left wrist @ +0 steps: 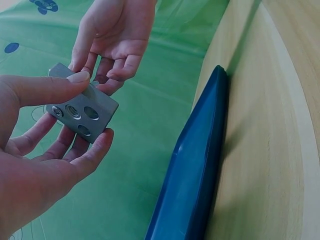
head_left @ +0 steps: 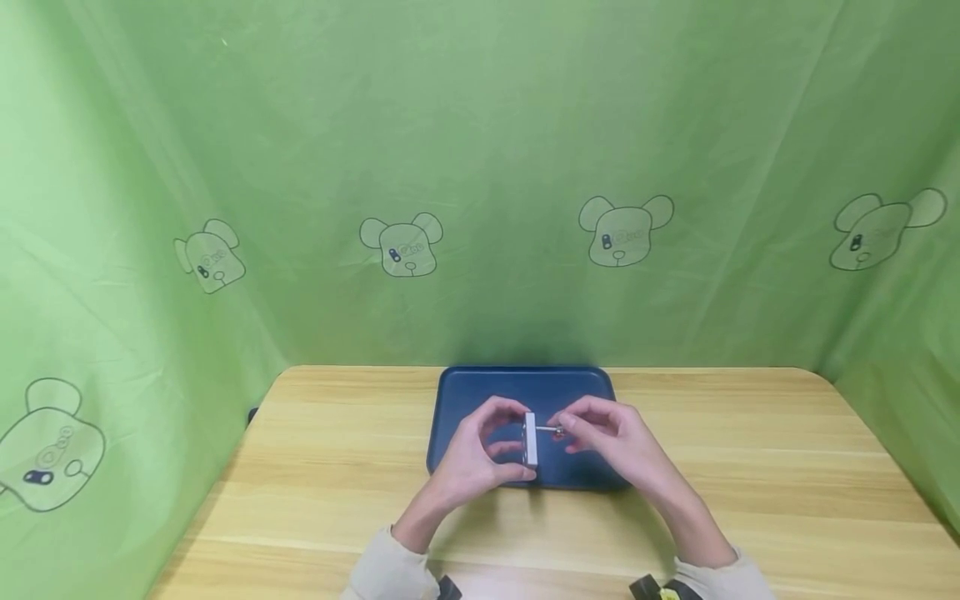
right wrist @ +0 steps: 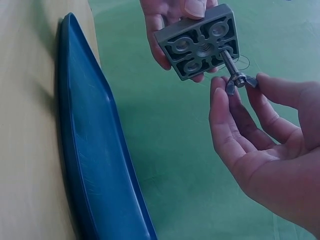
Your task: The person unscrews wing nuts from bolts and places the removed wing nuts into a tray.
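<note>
A grey square block [right wrist: 202, 37] with round holes and a ribbed face is held by its edges between the thumb and fingers of my left hand [head_left: 472, 458]. Its smoother side [left wrist: 100, 102], with several holes, shows in the left wrist view. My right hand [head_left: 622, 429] pinches the wings of a wing nut [right wrist: 240, 81] between thumb and fingertips. From the wing nut, a threaded bolt [right wrist: 228, 61] runs into a corner hole of the block. In the head view the block stands edge-on and the bolt points sideways into it from the right.
Under both hands a dark blue tray [head_left: 480, 385] with a raised rim lies on the light wood table [head_left: 360, 425]. Green cloth [head_left: 510, 125] printed with bear heads hangs behind the table and at both sides.
</note>
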Motion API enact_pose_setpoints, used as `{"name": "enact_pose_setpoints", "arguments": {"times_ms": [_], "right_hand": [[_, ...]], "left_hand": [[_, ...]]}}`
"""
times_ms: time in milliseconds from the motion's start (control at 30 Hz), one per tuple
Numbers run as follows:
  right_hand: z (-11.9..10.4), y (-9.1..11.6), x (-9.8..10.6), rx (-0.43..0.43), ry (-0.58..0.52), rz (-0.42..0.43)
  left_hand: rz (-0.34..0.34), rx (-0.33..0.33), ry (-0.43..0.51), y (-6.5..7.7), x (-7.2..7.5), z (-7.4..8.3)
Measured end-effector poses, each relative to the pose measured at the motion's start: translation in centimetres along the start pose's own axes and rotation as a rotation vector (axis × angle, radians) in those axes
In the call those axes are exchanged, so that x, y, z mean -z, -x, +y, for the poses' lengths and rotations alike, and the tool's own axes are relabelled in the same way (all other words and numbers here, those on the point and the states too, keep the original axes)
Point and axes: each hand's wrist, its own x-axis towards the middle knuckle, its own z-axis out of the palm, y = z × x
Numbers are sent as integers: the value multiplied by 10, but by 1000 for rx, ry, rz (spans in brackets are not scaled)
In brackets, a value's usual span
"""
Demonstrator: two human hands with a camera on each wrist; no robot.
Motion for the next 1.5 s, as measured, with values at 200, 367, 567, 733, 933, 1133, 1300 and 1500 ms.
{"name": "enact_pose_setpoints", "arguments": {"times_ms": [200,367,567,733,933,1133,1300,1500], "right_hand": [[3,-1,1,2,5,-10],[3,1,2,14,13,-8],[2,3,2,52,-9,-27],[1,4,2,59,-32,-33],[0,4,1,37,-39,-43],[0,4,1,13,-42,-49],[1,3,1,45,-39,-49],[1,2,2,49,2,-24]], "left_hand": [[3,2,-7,0,0,-2],[1,-1,-8,0,0,-3],[4,0,-5,0,0,-2],[5,6,1,0,0,-1],[6,5,5,1,0,0],[8,10,1,1,0,0],[7,3,1,0,1,2],[7,3,-7,0,1,1]]}}
